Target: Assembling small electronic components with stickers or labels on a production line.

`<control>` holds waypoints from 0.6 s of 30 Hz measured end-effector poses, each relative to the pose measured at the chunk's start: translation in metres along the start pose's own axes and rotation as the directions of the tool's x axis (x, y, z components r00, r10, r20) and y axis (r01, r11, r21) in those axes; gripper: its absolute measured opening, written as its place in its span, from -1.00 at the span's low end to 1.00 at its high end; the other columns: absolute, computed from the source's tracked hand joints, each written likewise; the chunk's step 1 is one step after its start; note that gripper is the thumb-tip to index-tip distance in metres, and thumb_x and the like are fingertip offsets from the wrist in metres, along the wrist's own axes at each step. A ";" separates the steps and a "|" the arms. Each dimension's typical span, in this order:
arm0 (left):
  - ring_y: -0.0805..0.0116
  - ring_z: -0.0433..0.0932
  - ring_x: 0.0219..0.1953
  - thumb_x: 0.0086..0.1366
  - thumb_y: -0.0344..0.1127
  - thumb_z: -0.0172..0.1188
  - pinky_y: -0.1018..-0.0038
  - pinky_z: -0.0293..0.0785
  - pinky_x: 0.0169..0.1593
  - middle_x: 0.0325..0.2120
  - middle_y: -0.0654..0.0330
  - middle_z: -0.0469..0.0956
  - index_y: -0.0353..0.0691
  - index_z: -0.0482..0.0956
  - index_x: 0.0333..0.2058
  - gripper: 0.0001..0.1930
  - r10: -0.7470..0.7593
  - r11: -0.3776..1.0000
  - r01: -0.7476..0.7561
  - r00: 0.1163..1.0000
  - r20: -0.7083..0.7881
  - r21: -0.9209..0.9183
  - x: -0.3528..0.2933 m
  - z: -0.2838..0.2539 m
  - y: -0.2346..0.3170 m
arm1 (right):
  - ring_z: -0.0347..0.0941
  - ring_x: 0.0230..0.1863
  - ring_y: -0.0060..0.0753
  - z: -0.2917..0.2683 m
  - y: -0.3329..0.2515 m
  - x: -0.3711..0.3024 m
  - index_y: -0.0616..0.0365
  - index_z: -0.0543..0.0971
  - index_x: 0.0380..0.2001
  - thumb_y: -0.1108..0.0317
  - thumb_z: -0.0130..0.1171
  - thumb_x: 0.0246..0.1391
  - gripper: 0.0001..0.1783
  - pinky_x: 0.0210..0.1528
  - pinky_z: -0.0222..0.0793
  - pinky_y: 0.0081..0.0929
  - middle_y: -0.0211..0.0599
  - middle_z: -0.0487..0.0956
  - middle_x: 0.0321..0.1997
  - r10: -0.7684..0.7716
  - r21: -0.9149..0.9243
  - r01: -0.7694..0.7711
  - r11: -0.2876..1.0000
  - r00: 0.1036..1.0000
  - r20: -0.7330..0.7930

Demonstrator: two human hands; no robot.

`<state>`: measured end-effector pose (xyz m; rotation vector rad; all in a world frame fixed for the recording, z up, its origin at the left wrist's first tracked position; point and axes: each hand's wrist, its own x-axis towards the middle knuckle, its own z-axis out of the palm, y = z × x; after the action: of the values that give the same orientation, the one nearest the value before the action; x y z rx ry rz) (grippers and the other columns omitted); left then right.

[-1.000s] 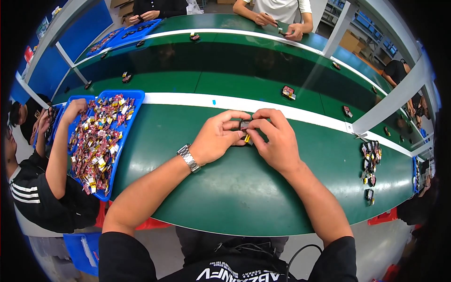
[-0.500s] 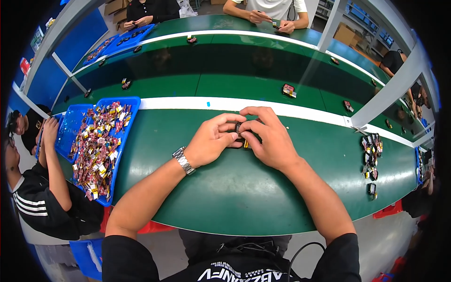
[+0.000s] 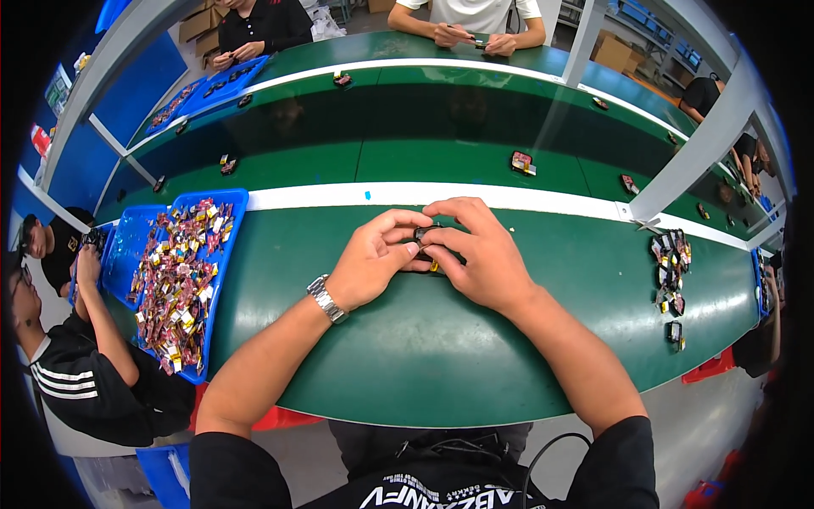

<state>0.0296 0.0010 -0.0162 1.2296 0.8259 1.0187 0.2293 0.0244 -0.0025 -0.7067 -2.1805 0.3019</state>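
Note:
Both my hands meet over the middle of the green work surface (image 3: 407, 373). Between their fingertips is a small black electronic part (image 3: 424, 231) with a yellow tab (image 3: 435, 265) at its lower side; most of it is hidden by the fingers. My left hand (image 3: 373, 259), with a metal watch (image 3: 326, 299) at the wrist, closes its thumb and fingers on the part from the left. My right hand (image 3: 483, 254) pinches it from the right, thumb and forefinger bent inward.
Left of me stands a blue tray (image 3: 212, 297) heaped with small red, white and yellow parts. Several black assemblies (image 3: 670, 271) lie in a row at the right. Beyond a white rail (image 3: 297, 197), a belt carries scattered assemblies (image 3: 523, 163). A grey post (image 3: 687, 161) rises at right; co-workers sit around.
My hands stay closed on the black part, with only slight finger movement. The view has shifted a little. At the left, a co-worker's raised hands now show a dark piece.

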 end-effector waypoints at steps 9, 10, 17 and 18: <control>0.28 0.54 0.07 0.41 -0.52 -0.05 0.34 0.58 0.12 0.04 0.00 0.49 -0.34 0.35 0.13 -0.67 -0.035 0.998 0.034 0.999 -0.019 -0.044 -0.002 -0.004 0.001 | 0.42 0.08 -0.17 0.015 -0.006 -0.002 0.19 0.63 -0.38 0.51 0.30 -0.07 -0.88 0.04 0.43 -0.29 -0.31 0.55 -0.01 0.072 0.044 -0.068 0.997 0.991 -0.111; 0.27 0.55 0.06 0.43 -0.49 -0.05 0.32 0.58 0.12 0.04 -0.01 0.49 -0.34 0.34 0.13 -0.68 -0.033 0.998 0.032 0.999 -0.021 -0.054 -0.002 -0.006 -0.002 | 0.42 0.09 -0.18 0.016 -0.006 -0.003 0.17 0.63 -0.37 0.52 0.31 -0.06 -0.87 0.05 0.43 -0.31 -0.31 0.55 0.02 0.112 0.088 -0.104 0.991 0.989 -0.092; 0.26 0.58 0.04 0.44 -0.41 0.04 0.32 0.60 0.09 -0.01 0.00 0.54 -0.33 0.33 0.12 -0.67 -0.029 0.998 0.028 0.999 -0.027 -0.063 -0.001 -0.006 -0.004 | 0.37 0.16 -0.15 0.013 -0.006 -0.005 0.12 0.68 -0.31 0.47 0.31 -0.02 -0.85 0.10 0.41 -0.29 -0.33 0.54 0.08 0.211 0.150 -0.205 0.967 0.977 -0.025; 0.25 0.57 0.04 0.43 -0.41 0.04 0.31 0.59 0.10 -0.02 -0.01 0.54 -0.33 0.33 0.11 -0.68 -0.033 0.997 0.031 0.999 -0.029 -0.064 -0.001 -0.006 -0.003 | 0.37 0.16 -0.15 0.014 -0.008 -0.005 0.12 0.69 -0.31 0.47 0.31 -0.03 -0.85 0.11 0.41 -0.29 -0.34 0.53 0.09 0.219 0.145 -0.212 0.967 0.975 -0.032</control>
<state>0.0243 0.0016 -0.0201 1.1463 0.8286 1.0319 0.2187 0.0154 -0.0114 -0.8633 -2.0172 0.5405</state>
